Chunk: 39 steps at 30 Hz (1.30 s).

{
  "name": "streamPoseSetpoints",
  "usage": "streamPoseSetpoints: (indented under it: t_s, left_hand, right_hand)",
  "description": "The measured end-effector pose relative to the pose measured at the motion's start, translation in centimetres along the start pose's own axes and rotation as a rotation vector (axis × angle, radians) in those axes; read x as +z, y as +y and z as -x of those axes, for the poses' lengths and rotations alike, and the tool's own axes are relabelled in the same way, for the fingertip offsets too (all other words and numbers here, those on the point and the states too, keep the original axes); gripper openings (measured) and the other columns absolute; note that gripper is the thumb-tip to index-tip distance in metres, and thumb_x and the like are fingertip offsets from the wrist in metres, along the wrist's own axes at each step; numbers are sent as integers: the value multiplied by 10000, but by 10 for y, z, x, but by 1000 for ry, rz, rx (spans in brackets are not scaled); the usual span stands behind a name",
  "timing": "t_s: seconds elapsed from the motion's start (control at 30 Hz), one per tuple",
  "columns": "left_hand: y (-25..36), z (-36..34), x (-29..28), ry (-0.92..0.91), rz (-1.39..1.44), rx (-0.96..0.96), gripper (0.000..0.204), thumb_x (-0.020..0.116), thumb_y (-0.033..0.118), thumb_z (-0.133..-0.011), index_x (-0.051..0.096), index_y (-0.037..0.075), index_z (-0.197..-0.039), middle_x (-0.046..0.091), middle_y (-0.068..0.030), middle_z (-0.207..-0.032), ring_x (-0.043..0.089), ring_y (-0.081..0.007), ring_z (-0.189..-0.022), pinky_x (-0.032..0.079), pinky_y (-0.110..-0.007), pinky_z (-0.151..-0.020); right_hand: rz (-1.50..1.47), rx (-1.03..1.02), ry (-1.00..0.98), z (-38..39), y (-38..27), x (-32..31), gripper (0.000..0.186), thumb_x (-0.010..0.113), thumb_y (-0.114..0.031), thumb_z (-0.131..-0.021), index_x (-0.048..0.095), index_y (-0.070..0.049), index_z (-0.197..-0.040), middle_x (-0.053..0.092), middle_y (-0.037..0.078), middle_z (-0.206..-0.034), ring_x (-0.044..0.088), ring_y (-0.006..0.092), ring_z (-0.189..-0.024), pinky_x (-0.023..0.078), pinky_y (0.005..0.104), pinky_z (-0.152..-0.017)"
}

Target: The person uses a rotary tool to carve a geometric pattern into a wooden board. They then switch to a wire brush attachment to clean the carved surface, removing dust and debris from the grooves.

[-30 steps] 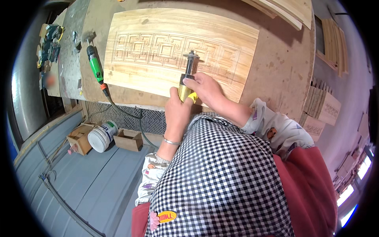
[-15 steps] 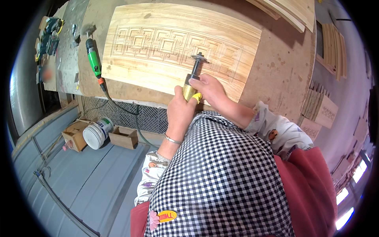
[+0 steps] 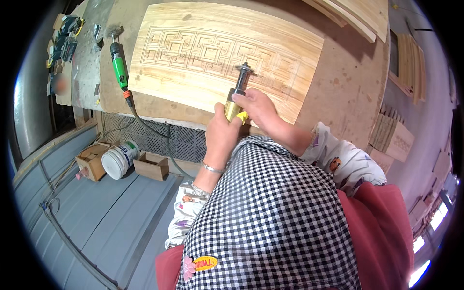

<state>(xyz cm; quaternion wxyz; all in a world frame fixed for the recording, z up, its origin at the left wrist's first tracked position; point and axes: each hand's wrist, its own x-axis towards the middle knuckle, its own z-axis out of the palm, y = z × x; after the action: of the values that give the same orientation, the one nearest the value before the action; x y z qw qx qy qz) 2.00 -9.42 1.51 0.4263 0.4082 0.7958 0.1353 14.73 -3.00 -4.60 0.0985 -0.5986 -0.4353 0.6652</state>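
Note:
Above the near edge of the workbench, both my hands hold a brass-coloured rotary tool [image 3: 233, 109] with a black collar, a black spindle and a flanged disc at its tip. My left hand [image 3: 221, 131] wraps around the lower brass body, beside a yellow part. My right hand [image 3: 258, 107] is closed at the black collar, thumb pressed along it. The tool points away from me, over a pale wooden panel [image 3: 186, 77] carved with a band of square fret patterns. A second tool, green and black [image 3: 119, 69], lies left of the panel with a brush-like head.
A hose [image 3: 145, 126] runs from the green tool over the bench edge [image 3: 154, 116]. Boards [image 3: 355, 19] are stacked far right. Several small power tools [image 3: 68, 41] lie far left. Below stand a white bucket [image 3: 116, 162] and wooden boxes [image 3: 152, 166].
The bench and panel have shifted slightly in view. Both hands keep nearly the same hold on the brass-coloured rotary tool.

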Motion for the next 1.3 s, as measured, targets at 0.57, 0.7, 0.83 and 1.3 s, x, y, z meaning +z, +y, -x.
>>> streamPoseSetpoints:
  t_s: [0.57, 0.7, 0.83, 1.3]
  left_hand:
    - [-29, 7, -5, 104, -82, -8, 446, 714, 343, -911, 492, 12, -1113, 698, -309, -865, 684, -503, -832, 532, -553, -723]
    - [-15, 11, -10, 10, -36, -32, 386, 683, 261, -895, 494, 6, -1115, 685, -314, -902, 679, -493, -873, 521, -531, -748]
    - [-22, 10, -3, 10, -14, -18, 416, 698, 302, -910, 488, 10, -1119, 695, -315, -883, 683, -503, -849, 524, -544, -726]
    - [-39, 7, 3, 38, 128, -1, 332, 649, 246, -918, 510, -3, -1088, 667, -220, -854, 652, -324, -700, 510, -434, -630]
  right_hand:
    - [-39, -20, -95, -5, -1, 27, 438, 721, -383, -965, 677, 47, -1035, 685, 73, -870, 623, 132, -728, 511, 295, -613]
    - [74, 35, -86, 7, -7, 15, 533, 664, -505, -965, 704, 8, -1103, 742, 129, -923, 696, 212, -796, 534, 368, -720]
    - [53, 19, -62, 5, 1, 14, 508, 684, -476, -961, 692, 21, -1068, 722, 119, -899, 673, 194, -782, 522, 348, -693]
    - [190, -58, -8, 7, -12, 16, 582, 678, -557, -933, 715, 7, -1071, 744, 149, -903, 708, 281, -839, 532, 416, -772]
